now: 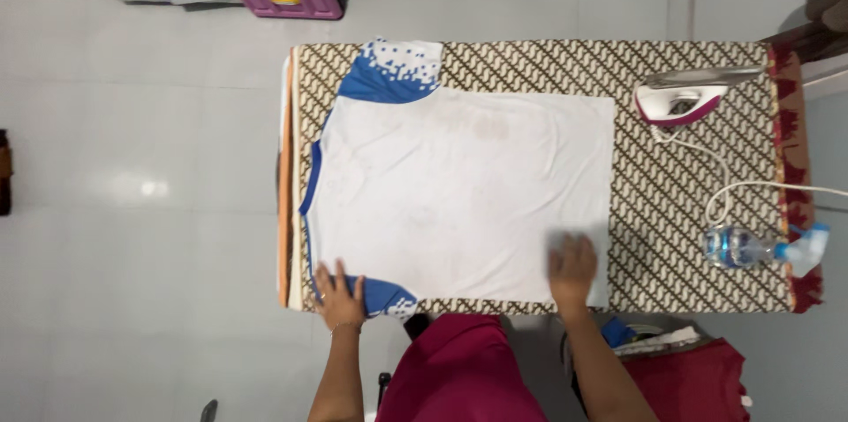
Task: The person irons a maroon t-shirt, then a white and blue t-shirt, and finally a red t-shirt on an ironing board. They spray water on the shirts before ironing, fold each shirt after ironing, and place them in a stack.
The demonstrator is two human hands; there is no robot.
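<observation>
Left hand (pixel 339 297) flat on near blue sleeve, right hand (pixel 572 267) flat on near hem; neither grasping. Shirt (pixel 459 197) spread across table (pixel 680 201): light, limp, likely slippery; pinch hem or shoulders.

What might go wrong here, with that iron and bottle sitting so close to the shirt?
The pink-and-white iron stands near the patterned board edge; its white cord loops beside the clear plastic spray bottle, so a snag might topple either. The right hand smoothing the white-and-blue shirt may drag new creases.
</observation>
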